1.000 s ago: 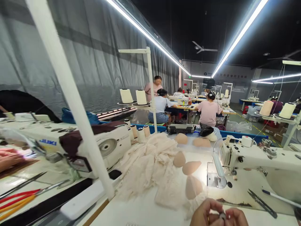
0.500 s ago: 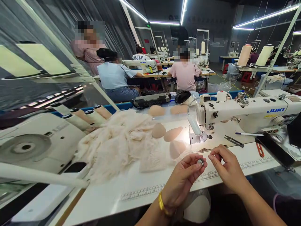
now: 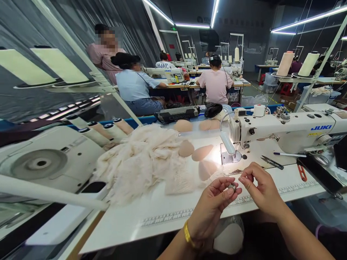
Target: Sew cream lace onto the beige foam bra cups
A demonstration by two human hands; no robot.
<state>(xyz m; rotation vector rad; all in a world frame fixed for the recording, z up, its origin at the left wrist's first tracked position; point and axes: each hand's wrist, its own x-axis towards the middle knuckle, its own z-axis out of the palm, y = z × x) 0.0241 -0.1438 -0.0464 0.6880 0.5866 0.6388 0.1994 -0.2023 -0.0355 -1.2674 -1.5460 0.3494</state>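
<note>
In my left hand (image 3: 214, 202), between thumb and fingers, is a small round silvery bobbin case (image 3: 232, 187). It is partly covered by the fingertips. My right hand (image 3: 258, 189) is just to its right, thumb and forefinger pinched together. Whatever that pinch holds is too fine to make out. Both hands are above the front edge of the white table (image 3: 130, 225), before the needle plate (image 3: 229, 157) of a JUKI sewing machine (image 3: 292, 126). A lamp lights the plate.
Cream lace fabric (image 3: 141, 162) is heaped on the left, with beige oval pads (image 3: 202, 152) beside it. Thread snips (image 3: 272, 162), a pen (image 3: 289, 154) and an orange-red tool (image 3: 301, 173) lie at right. Another machine (image 3: 43, 162) stands at far left. Co-workers sit beyond.
The bobbin case has turned slightly in my left hand's fingers. My right hand stays pinched beside it, and the whole view has shifted a little.
</note>
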